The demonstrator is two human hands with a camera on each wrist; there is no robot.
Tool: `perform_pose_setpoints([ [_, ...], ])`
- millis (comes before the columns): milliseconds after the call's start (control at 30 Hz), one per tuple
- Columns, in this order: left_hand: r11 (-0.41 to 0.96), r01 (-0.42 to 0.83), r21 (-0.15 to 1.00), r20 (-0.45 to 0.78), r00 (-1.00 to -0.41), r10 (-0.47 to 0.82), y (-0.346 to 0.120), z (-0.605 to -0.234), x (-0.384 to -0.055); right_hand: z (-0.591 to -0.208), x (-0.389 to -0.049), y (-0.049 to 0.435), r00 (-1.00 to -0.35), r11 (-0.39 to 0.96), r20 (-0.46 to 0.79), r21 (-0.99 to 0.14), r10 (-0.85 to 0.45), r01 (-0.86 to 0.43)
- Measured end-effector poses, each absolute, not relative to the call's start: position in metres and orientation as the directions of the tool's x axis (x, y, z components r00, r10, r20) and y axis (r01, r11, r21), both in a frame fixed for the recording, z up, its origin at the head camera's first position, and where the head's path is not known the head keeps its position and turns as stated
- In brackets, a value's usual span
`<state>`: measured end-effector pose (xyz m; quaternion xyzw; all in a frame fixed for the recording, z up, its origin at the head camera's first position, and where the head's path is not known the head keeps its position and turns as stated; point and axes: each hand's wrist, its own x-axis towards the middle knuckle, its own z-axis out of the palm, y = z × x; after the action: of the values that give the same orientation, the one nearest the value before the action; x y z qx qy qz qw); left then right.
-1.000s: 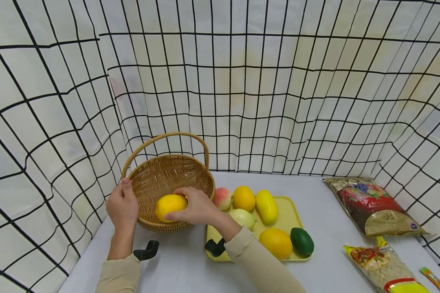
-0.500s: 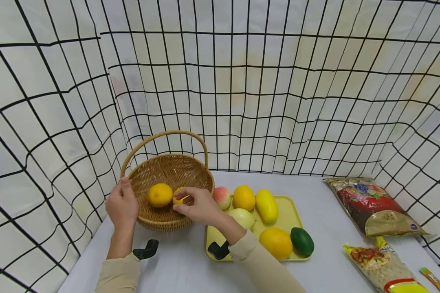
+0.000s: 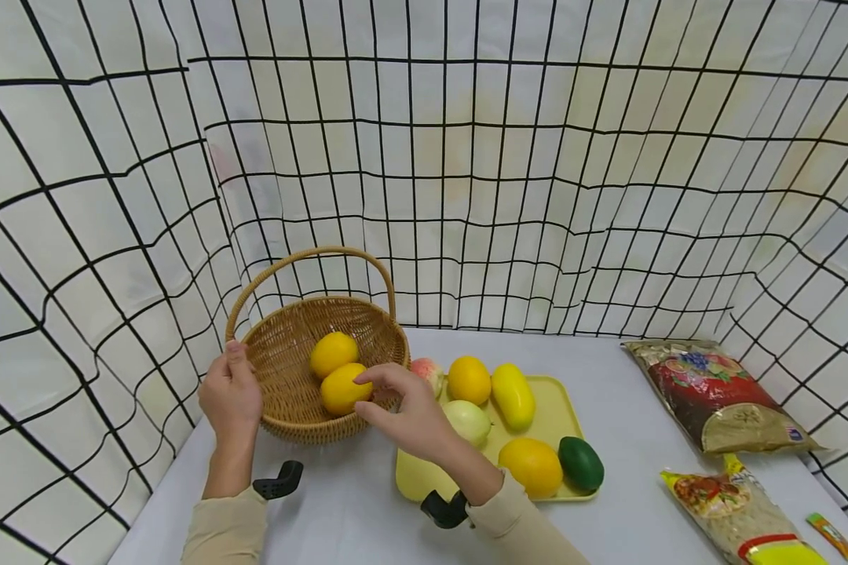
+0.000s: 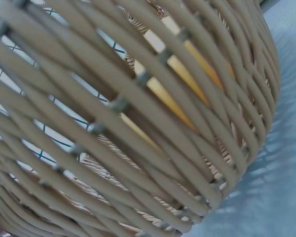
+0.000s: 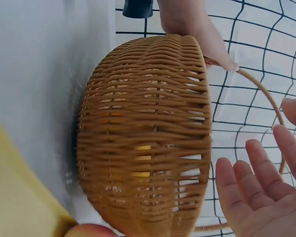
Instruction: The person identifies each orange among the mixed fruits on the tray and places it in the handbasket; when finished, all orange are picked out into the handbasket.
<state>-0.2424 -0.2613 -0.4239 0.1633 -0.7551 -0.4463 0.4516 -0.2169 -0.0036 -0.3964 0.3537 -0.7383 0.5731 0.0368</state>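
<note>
My left hand (image 3: 232, 396) grips the left side of the wicker basket (image 3: 283, 392), its thumb at the foot of the arched handle (image 3: 339, 251). Inside the tilted basket rest two yellow fruits: a lemon-like one (image 3: 342, 390) in front, and a rounder one (image 3: 334, 353) touching it behind. My right hand (image 3: 413, 416) is over the basket's right rim, fingers spread and holding nothing, fingertips close to the front fruit. In the right wrist view those fingers (image 5: 256, 163) are loosely extended. Yellow shows through the weave (image 4: 138, 118) in the left wrist view.
Right of the basket, a yellow tray (image 3: 554, 400) bears a peach (image 3: 427, 373), an orange (image 3: 469, 380), a mango-like fruit (image 3: 513, 396), a pale green fruit (image 3: 469, 424), a larger orange-yellow fruit (image 3: 531, 468) and a dark green fruit (image 3: 581, 464). Packaged bags (image 3: 724, 400) lie farther right.
My right hand has let go of a yellow fruit in the basket and drawn back to the right. The two fruits have rolled within the basket. My left hand keeps its grip.
</note>
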Motion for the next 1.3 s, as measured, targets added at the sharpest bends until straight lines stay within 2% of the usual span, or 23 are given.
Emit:
perform_pose_setpoints([
  [333,0.533,0.168,0.829,0.529,-0.542,-0.653,-0.264,-0.425,-0.242,-0.407,-0.201,0.033,-0.765,0.196,0.467,-0.783,-0.444,-0.591],
  [600,0.545,0.168,0.821,0.541,-0.534,-0.65,-0.263,-0.425,-0.241,-0.421,-0.194,0.066,-0.774,0.187,0.565,-0.759,-0.288,-0.624],
  [833,0.542,0.159,0.825,0.533,-0.537,-0.654,-0.263,-0.425,-0.241,-0.413,-0.175,0.089,-0.867,0.267,0.441,-0.828,-0.23,-0.492],
  [967,0.541,0.165,0.825,0.536,-0.536,-0.653,-0.263,-0.425,-0.241,-0.428,-0.175,0.106,-0.89,0.29,0.406,-0.843,-0.205,-0.452],
  [1067,0.55,0.164,0.819,0.544,-0.53,-0.651,-0.263,-0.425,-0.242,-0.446,-0.179,0.119,-0.89,0.303,0.422,-0.837,-0.172,-0.455],
  [1300,0.587,0.145,0.797,0.566,-0.52,-0.639,-0.264,-0.425,-0.242,-0.45,-0.173,0.14,-0.868,0.391,0.487,-0.784,-0.096,-0.483],
])
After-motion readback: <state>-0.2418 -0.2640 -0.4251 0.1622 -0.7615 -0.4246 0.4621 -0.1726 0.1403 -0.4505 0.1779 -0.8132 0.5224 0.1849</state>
